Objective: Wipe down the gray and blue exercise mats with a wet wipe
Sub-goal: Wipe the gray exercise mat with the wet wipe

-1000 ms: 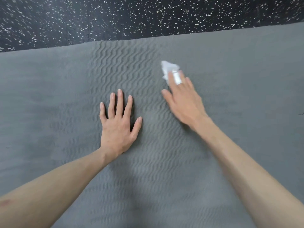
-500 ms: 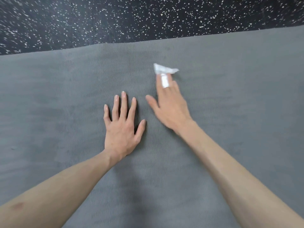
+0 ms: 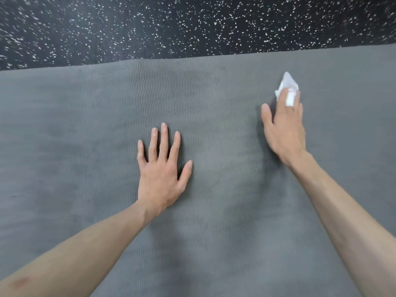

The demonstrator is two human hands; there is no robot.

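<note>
Ribbed gray foam exercise mat (image 3: 214, 232) on speckled black floor (image 3: 192, 26). Left hand (image 3: 159, 168) spread flat mid-mat. Right hand (image 3: 282, 125), near far edge, pins crumpled white wet wipe (image 3: 286, 83) under straight fingers. Wipe limp, light; press flat.

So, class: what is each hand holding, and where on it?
The right hand holds the wet wipe, its near part pinned under the fingers. The left hand holds nothing.

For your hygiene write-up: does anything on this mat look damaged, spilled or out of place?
Nothing stands out. The gray mat lies flat and unbroken; the left hand rests on it, and the right hand presses the wet wipe down.
</note>
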